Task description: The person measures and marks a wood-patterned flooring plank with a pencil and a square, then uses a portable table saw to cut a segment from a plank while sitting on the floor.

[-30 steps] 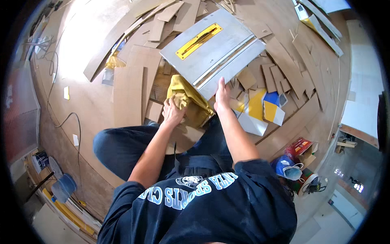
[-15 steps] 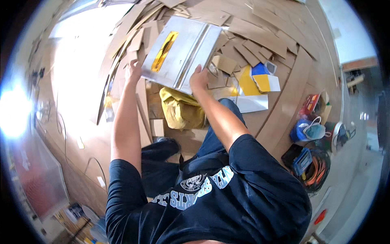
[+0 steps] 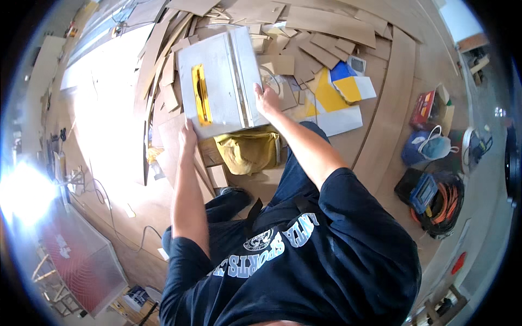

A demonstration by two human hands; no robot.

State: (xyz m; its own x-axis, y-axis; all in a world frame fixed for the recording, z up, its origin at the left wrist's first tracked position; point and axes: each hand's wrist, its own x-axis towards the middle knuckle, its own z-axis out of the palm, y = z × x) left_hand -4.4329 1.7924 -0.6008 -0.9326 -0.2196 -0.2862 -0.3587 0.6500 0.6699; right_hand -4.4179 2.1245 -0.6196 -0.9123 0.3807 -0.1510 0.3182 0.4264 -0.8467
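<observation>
A small table saw (image 3: 222, 81) with a flat metal top is in front of me, the far end of its top turned slightly left. A yellow insert (image 3: 200, 95) with a dark slot is set in the left part of the top. My left hand (image 3: 187, 137) grips the near left corner, fingers mostly hidden behind the edge. My right hand (image 3: 266, 101) is closed over the right edge, its thumb on the top. Under the near edge hangs a yellow cloth bag (image 3: 250, 152). What supports the saw from below is hidden.
Offcuts of brown board (image 3: 326, 27) lie piled beyond and around the saw. A torn yellow-and-white carton (image 3: 340, 108) is at its right. Farther right are a blue bag (image 3: 421, 146), a red box (image 3: 429, 108) and coiled orange cable (image 3: 446, 201). A bright lamp (image 3: 27, 193) glares at left.
The saw has turned counterclockwise, its far end swinging left. My left hand has come nearer to me with its corner, while my right hand keeps its hold on the right edge.
</observation>
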